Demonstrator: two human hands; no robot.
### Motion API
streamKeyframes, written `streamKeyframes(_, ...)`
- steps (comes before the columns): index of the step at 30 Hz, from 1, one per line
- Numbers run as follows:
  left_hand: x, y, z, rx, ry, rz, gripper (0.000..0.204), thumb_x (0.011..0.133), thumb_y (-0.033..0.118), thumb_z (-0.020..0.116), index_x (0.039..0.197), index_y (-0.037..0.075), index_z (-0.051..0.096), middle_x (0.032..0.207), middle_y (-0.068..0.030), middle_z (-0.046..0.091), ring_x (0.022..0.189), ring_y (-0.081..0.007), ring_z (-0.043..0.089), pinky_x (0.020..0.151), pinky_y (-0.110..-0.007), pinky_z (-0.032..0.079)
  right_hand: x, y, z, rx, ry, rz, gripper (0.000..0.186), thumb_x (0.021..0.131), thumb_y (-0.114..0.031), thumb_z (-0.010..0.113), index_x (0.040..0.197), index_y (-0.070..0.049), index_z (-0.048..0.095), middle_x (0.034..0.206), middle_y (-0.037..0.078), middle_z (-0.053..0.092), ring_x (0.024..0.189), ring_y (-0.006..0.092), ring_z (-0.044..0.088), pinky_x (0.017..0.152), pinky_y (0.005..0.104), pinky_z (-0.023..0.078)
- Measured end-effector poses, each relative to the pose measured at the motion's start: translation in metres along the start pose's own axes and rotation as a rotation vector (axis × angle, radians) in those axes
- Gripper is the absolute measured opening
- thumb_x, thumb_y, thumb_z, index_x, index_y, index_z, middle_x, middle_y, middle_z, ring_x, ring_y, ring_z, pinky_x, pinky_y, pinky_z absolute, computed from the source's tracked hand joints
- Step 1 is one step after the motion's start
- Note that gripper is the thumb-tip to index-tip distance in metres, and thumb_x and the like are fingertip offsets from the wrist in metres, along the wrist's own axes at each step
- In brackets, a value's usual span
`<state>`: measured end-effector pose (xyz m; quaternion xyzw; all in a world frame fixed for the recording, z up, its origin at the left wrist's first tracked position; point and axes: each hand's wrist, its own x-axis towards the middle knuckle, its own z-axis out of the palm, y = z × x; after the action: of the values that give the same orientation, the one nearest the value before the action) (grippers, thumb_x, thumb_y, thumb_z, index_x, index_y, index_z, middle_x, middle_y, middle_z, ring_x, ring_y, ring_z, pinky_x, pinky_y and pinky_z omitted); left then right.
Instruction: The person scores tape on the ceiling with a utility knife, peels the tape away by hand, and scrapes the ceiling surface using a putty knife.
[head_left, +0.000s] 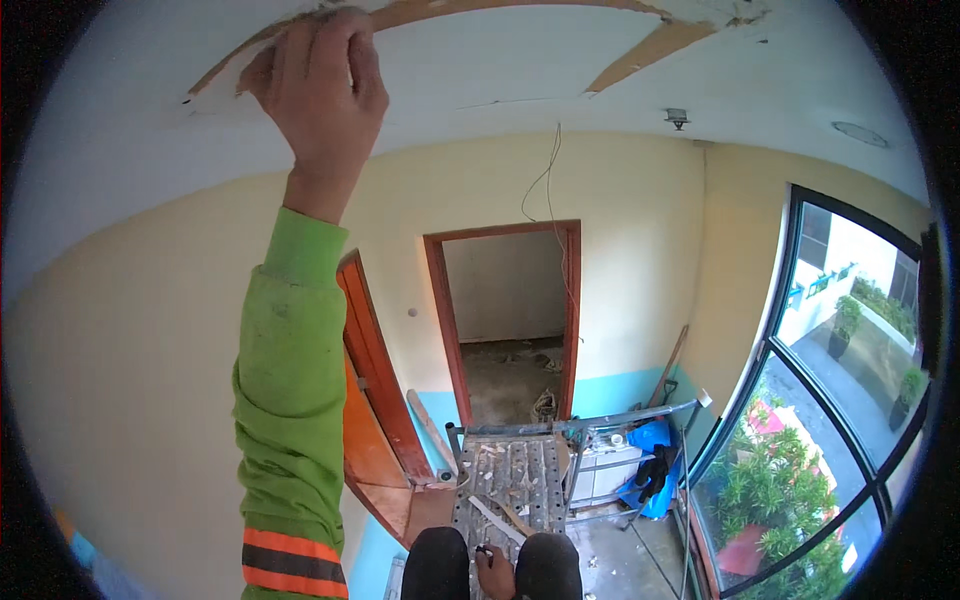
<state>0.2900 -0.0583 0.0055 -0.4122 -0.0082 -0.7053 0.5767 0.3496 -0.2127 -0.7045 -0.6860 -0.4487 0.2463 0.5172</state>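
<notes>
My left hand (325, 85), in a green sleeve with orange and dark bands, reaches up to the white ceiling (500, 60). Its fingers are curled against a long brown strip (490, 8) with ragged edges, where the white surface is torn off. Whatever the fingertips pinch there is hidden. A second brown torn strip (650, 55) runs off to the right. Low between my dark-clad knees, my right hand (492, 574) is closed around a small dark object (484, 551), too small to name.
Below me lies a perforated metal scaffold platform (490, 460) strewn with debris, with a metal rail (640, 412) at its far right. Loose wires (548, 180) dangle from the ceiling before a doorway (432, 300). A ceiling sprinkler (677, 118) juts down. At right stands a black-framed window (775, 345).
</notes>
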Motion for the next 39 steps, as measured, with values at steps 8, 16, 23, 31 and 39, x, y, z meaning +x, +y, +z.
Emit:
streamKeyframes(8, -0.009, -0.005, 0.001, -0.042, 0.042, 0.046, 0.014, 0.081, 0.010, 0.063, 0.093, 0.014, 0.057, 0.088, -0.0011, 0.060, 0.086, -0.0215, 0.057, 0.080, -0.041, 0.033, -0.004, -0.012, -0.012, 0.021, -0.101, 0.032, 0.034, 0.095, -0.029, 0.049, 0.113, -0.001, 0.055, 0.085, 0.028, 0.062, 0.081, 0.0441, 0.060, 0.069, 0.0491, 0.045)
streamKeyframes(16, -0.018, 0.009, -0.018, -0.143, 0.055, -0.201, 0.012, 0.085, 0.015, 0.065, 0.093, 0.008, 0.059, 0.085, -0.0030, 0.060, 0.073, -0.0157, 0.057, 0.069, -0.032, 0.044, -0.001, 0.003, -0.003, 0.017, -0.042, 0.003, 0.041, 0.095, -0.032, 0.048, 0.117, 0.002, 0.054, 0.098, 0.030, 0.060, 0.093, 0.0456, 0.057, 0.080, 0.0484, 0.044)
streamKeyframes(23, 0.010, 0.056, -0.022, -0.616, -0.033, -0.930, 0.019, 0.083, 0.016, 0.067, 0.086, -0.002, 0.066, 0.067, 0.0002, 0.057, 0.063, -0.0068, 0.046, 0.060, -0.024, 0.042, -0.004, -0.011, -0.010, 0.032, -0.135, 0.084, 0.039, 0.094, -0.031, 0.049, 0.115, 0.001, 0.055, 0.090, 0.028, 0.063, 0.086, 0.0445, 0.060, 0.074, 0.0482, 0.046)
streamKeyframes(31, 0.024, 0.076, -0.019, -0.895, 0.239, -1.359, 0.013, 0.081, 0.009, 0.065, 0.076, -0.002, 0.061, 0.067, 0.0010, 0.052, 0.063, -0.0084, 0.043, 0.060, -0.026, 0.037, -0.017, -0.067, -0.029, -0.046, -0.123, 0.041, 0.033, 0.094, -0.027, 0.051, 0.113, -0.001, 0.057, 0.086, 0.027, 0.063, 0.081, 0.0440, 0.060, 0.069, 0.0476, 0.047)
streamKeyframes(39, 0.045, 0.085, -0.009, -1.003, 0.383, -1.707, 0.018, 0.086, 0.011, 0.060, 0.071, 0.006, 0.050, 0.066, 0.0012, 0.043, 0.061, -0.0113, 0.039, 0.056, -0.029, 0.031, -0.010, -0.027, -0.019, 0.140, -0.269, 0.395, 0.044, 0.091, -0.041, 0.056, 0.120, -0.008, 0.053, 0.086, 0.020, 0.063, 0.068, 0.0309, 0.061, 0.065, 0.0476, 0.050)
